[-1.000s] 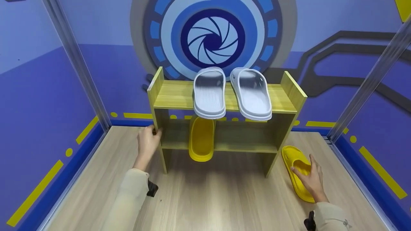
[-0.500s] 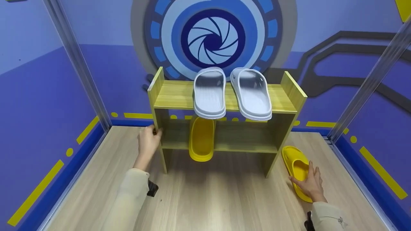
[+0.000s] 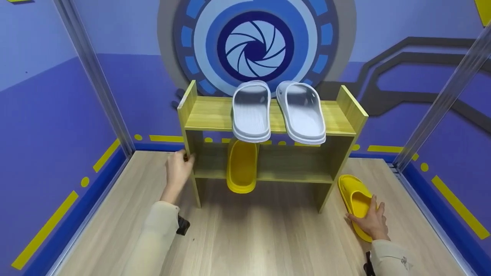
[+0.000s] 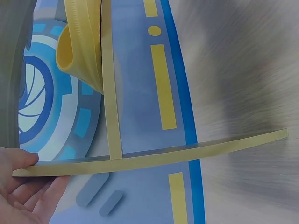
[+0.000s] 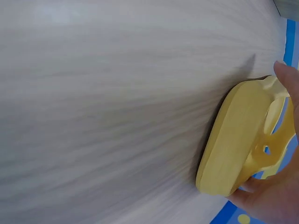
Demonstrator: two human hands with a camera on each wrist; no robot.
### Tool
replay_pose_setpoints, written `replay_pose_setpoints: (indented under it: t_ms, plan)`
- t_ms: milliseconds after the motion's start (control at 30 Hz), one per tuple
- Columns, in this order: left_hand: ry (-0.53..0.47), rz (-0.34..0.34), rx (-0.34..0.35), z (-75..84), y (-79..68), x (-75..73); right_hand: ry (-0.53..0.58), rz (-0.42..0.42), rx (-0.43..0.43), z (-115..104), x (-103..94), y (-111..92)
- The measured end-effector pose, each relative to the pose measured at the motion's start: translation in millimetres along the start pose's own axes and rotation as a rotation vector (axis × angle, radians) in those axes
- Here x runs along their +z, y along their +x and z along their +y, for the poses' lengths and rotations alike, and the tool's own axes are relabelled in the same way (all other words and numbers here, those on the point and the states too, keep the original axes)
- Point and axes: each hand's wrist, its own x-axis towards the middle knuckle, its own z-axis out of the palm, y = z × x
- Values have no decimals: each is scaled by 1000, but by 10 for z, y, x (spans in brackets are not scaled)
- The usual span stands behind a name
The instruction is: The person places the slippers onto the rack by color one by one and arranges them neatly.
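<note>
My left hand (image 3: pixel 178 172) grips the left side panel of a small wooden shoe rack (image 3: pixel 211 113). In the left wrist view, the thumb and fingers lie on opposite faces of that panel (image 4: pixel 154 156). On the floor right of the rack lies a yellow clog (image 3: pixel 350 187). My right hand (image 3: pixel 374 222) spans its heel end, thumb on one side and fingers on the other. The right wrist view shows the hand (image 5: pixel 275 196) holding the clog (image 5: pixel 231 135) across its width. Another yellow clog (image 3: pixel 241 172) sits on the middle shelf, its toe partly hidden.
Two pale grey clogs (image 3: pixel 251 115) stand side by side on the top shelf, heels over its front edge. Blue printed walls (image 3: pixel 126 88) with metal corner posts (image 3: pixel 92 73) enclose the wood-patterned floor (image 3: pixel 253 237) at the back and sides.
My right hand has come down onto the floor clog's heel end, its thumb and fingers settling on either side. The left hand keeps its hold on the rack.
</note>
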Motion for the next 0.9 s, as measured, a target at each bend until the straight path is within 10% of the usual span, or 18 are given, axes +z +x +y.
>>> replay_pose_setpoints:
  t_ms: [900]
  plan:
    - [3, -8, -13, -8, 11, 3, 36, 22, 158, -167, 21, 36]
